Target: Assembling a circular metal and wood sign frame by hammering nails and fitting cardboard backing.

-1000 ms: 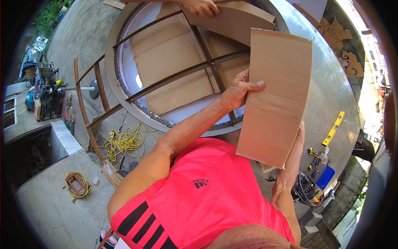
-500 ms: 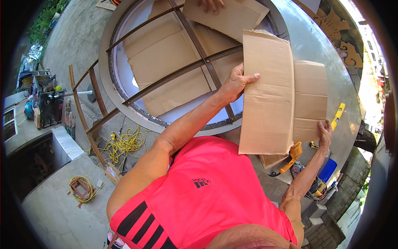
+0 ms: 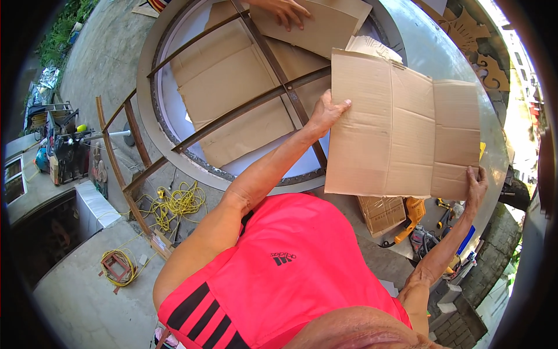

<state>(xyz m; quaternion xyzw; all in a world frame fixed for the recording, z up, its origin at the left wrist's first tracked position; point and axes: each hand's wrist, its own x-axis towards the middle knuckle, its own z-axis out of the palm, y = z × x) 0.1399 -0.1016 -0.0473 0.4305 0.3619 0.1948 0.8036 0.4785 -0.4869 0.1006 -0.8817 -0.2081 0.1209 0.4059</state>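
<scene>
A creased cardboard sheet (image 3: 381, 131) is spread between my hands, its right flap bent along a fold and its top edge torn. My left hand (image 3: 329, 110) grips its left edge, thumb on the upper face. On the flap's lower right corner, my right hand (image 3: 475, 181) is closed. Left of the sheet lies a large round metal frame (image 3: 152, 125) with rusty crossbars (image 3: 244, 112). Flat cardboard pieces (image 3: 224, 70) lie inside it beneath the bars. At the far side, another person's hand (image 3: 285, 10) rests on a separate cardboard piece (image 3: 325, 32).
Near the table's front right are a cardboard box (image 3: 381, 214), a yellow-orange power tool (image 3: 411, 221) and other tools. A rusty curved metal frame (image 3: 131, 125) stands at the left, near a tangled yellow cord (image 3: 174, 203) and a coiled cord (image 3: 118, 267) on the ground.
My right hand has moved right and the cardboard sheet has opened out wider. The other person's hand now reaches further over the far cardboard piece.
</scene>
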